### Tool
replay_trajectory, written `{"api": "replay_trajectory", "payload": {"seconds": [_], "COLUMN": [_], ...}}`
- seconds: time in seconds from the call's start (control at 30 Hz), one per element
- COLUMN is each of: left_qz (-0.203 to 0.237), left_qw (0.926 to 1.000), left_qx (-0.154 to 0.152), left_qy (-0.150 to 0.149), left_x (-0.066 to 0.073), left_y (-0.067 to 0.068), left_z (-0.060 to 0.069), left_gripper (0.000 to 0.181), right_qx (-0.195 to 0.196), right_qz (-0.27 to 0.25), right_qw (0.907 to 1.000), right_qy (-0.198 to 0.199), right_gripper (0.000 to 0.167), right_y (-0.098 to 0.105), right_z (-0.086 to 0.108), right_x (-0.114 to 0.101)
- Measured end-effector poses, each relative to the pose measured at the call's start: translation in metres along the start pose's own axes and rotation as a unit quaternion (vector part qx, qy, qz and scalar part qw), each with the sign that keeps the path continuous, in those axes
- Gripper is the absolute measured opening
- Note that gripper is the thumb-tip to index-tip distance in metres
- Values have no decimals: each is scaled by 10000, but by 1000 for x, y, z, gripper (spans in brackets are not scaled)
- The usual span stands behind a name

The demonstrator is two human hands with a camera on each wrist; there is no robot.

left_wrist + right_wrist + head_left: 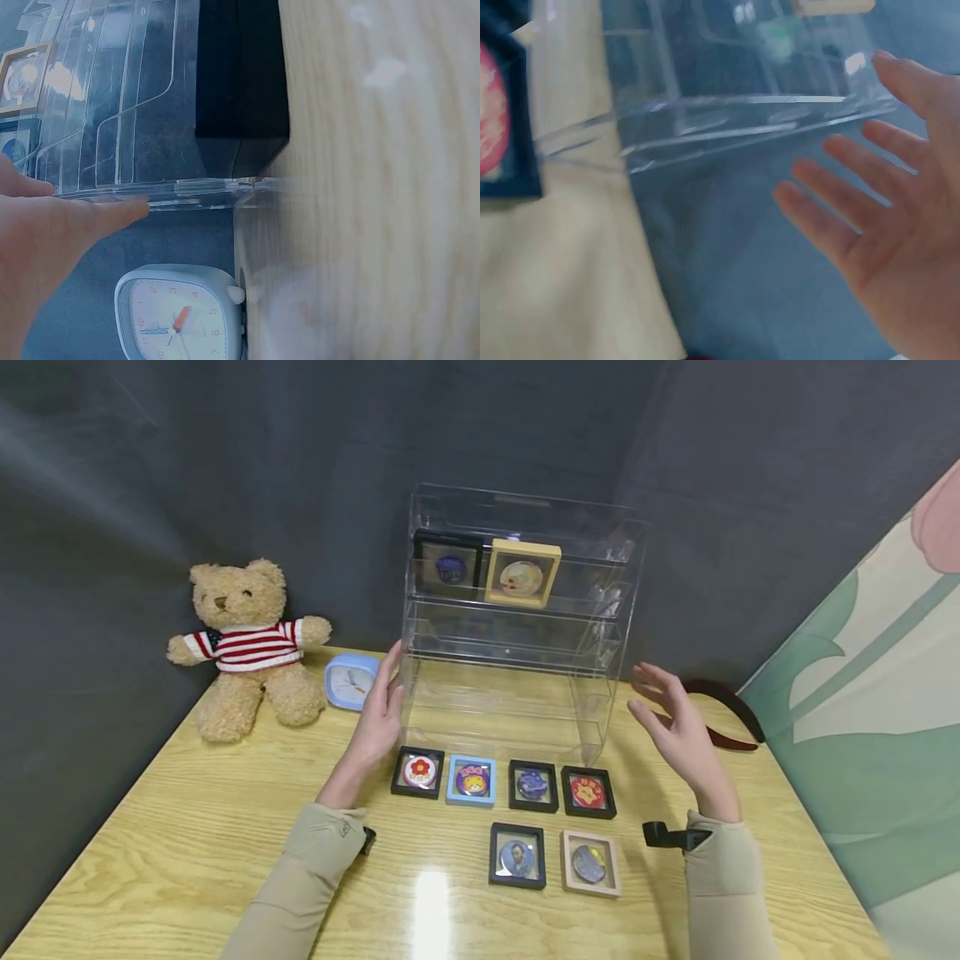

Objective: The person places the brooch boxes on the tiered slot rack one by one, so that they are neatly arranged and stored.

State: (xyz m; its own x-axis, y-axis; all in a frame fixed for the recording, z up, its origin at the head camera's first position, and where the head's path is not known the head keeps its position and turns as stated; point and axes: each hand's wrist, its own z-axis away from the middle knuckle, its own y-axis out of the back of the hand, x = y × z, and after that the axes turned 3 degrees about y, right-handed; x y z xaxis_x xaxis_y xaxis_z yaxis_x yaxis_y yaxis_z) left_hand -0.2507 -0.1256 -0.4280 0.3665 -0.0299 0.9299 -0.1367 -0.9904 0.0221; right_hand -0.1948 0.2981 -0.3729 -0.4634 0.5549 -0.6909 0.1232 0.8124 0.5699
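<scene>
A clear acrylic display rack (pixel 506 610) with stepped shelves stands on the table. On an upper shelf lean a black frame (pixel 450 564) and a yellow frame (pixel 522 574), each holding a round badge. My left hand (pixel 377 722) rests against the rack's left side with fingers extended; the left wrist view shows its fingers (pixel 124 214) touching the clear panel. To the right of the rack, my right hand (pixel 682 735) is held in the air, fingers spread and holding nothing, apart from the panel. Directly before the rack lie a red-flower badge frame (pixel 418 772) and a blue bear-badge frame (pixel 472 780).
More framed badges lie nearby, including a red-star one (pixel 588 792), a portrait one (pixel 517 856) and a beige one (pixel 591 863). A teddy bear (pixel 251 652) and a blue clock (pixel 349 682) are at left. A dark red curved object (pixel 731 706) lies at right.
</scene>
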Motion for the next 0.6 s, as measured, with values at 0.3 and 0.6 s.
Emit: {"api": "replay_trajectory", "payload": {"seconds": [0.3, 0.6], "left_qz": [15, -41], "left_qw": [10000, 10000], "left_qx": [8, 4], "left_qy": [66, 36], "left_x": [2, 3], "left_y": [0, 0], "left_z": [1, 1], "left_gripper": [68, 68], "right_qx": [-601, -1233], "right_qz": [-278, -475], "right_qw": [9972, 9893], "right_qy": [-358, -616], "right_gripper": [59, 64], "right_y": [-4, -10], "right_z": [29, 53], "right_x": [20, 31]}}
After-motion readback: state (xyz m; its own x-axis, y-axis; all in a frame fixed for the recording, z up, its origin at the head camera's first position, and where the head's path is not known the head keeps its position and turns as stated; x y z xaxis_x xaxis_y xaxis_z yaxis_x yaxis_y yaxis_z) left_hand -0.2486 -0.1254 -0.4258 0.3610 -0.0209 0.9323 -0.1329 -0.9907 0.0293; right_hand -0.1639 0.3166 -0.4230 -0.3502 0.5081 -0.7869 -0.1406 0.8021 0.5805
